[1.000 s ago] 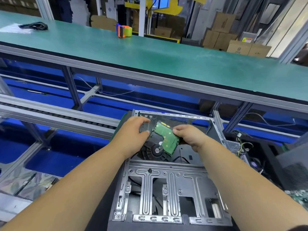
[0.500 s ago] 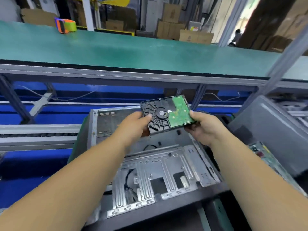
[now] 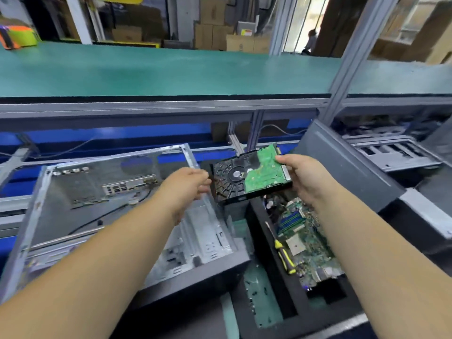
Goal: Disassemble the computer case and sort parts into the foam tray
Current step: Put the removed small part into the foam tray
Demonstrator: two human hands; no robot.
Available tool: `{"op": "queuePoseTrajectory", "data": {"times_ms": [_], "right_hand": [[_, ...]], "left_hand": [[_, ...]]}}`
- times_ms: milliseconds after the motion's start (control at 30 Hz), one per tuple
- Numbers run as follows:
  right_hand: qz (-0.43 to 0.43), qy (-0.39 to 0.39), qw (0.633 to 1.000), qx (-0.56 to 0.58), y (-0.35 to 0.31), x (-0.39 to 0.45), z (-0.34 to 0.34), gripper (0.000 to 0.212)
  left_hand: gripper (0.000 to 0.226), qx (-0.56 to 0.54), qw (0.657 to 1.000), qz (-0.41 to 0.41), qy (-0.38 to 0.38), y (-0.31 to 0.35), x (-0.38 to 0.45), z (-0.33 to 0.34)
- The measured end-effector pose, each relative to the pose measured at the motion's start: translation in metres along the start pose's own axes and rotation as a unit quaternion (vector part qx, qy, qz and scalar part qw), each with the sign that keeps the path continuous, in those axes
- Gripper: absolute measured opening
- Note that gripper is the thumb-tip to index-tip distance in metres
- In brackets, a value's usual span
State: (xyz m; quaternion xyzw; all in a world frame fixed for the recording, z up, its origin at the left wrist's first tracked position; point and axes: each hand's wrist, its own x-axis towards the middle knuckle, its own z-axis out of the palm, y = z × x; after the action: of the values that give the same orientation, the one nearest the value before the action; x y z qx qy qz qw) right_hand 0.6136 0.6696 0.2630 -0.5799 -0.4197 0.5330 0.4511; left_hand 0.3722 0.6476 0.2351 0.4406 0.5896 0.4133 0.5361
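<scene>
A black hard drive (image 3: 247,177) with a green circuit board on its upper face is held in the air between both hands. My right hand (image 3: 305,177) grips its right end, my left hand (image 3: 188,184) its left end. The drive hangs above the far end of the black foam tray (image 3: 256,223), where a green motherboard (image 3: 305,238) lies in one pocket. A yellow and black screwdriver (image 3: 285,256) rests on the tray beside the board. The open metal computer case (image 3: 97,192) lies on its side at the left, under my left forearm.
A dark grey case panel (image 3: 347,167) leans at the right, with other case parts (image 3: 396,152) behind it. A green bench top (image 3: 159,69) runs across the back, an orange and green tape dispenser (image 3: 17,36) at its far left. Cardboard boxes (image 3: 220,35) stand beyond.
The hard drive has come up out of the case and moved right, over the foam tray. My view has swung right, so the case now sits at the left.
</scene>
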Motion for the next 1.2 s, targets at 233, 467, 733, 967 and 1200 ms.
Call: {"op": "queuePoseTrajectory", "data": {"times_ms": [233,467,733,967,1200], "right_hand": [[-0.018,-0.003,0.970,-0.242,0.018,0.031,-0.043,0.021],[-0.010,0.007,0.952,-0.306,0.033,0.064,-0.058,0.039],[0.042,-0.065,0.934,-0.350,0.054,0.092,-0.053,0.029],[0.040,-0.136,0.869,-0.474,0.106,0.097,-0.021,0.031],[0.067,-0.147,0.842,-0.514,0.129,0.100,-0.003,0.026]], "left_hand": [[0.013,0.073,0.993,0.031,0.085,-0.001,0.003,0.028],[0.016,0.115,0.985,0.047,0.121,-0.011,0.004,0.044],[0.015,0.117,0.981,0.035,0.154,-0.019,0.003,0.053],[0.017,0.117,0.976,0.037,0.178,-0.022,-0.005,0.046],[0.015,0.120,0.969,0.026,0.215,-0.031,-0.020,0.027]]}}
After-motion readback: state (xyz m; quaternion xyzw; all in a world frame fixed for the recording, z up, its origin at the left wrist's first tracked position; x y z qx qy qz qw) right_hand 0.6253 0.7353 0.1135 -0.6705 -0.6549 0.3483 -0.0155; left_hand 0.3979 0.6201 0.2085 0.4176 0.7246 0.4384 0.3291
